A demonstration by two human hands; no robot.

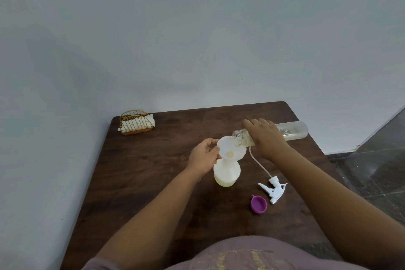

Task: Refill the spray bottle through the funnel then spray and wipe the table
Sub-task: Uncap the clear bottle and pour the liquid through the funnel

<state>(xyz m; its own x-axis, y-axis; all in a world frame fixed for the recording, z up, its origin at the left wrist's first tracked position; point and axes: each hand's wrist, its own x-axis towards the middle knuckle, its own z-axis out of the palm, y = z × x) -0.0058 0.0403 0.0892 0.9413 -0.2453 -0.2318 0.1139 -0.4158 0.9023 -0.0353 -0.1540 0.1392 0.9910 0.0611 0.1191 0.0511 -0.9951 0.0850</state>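
A white spray bottle (pixel 226 173) stands on the dark wooden table (pixel 140 182), partly filled with pale yellow liquid. A white funnel (pixel 230 149) sits in its neck, and my left hand (pixel 202 158) pinches the funnel's rim. My right hand (pixel 266 136) grips a clear plastic bottle (pixel 293 130), tipped almost flat with its open mouth over the funnel. Yellowish liquid lies along the clear bottle's lower side and pools in the funnel's bottom. The white trigger sprayer head (pixel 273 188) with its dip tube lies on the table to the right.
A purple cap (pixel 258 204) lies near the sprayer head. A gold wire holder with white napkins (pixel 136 123) stands at the table's far left corner. A pale wall runs behind the table, and dark floor tiles show at the right.
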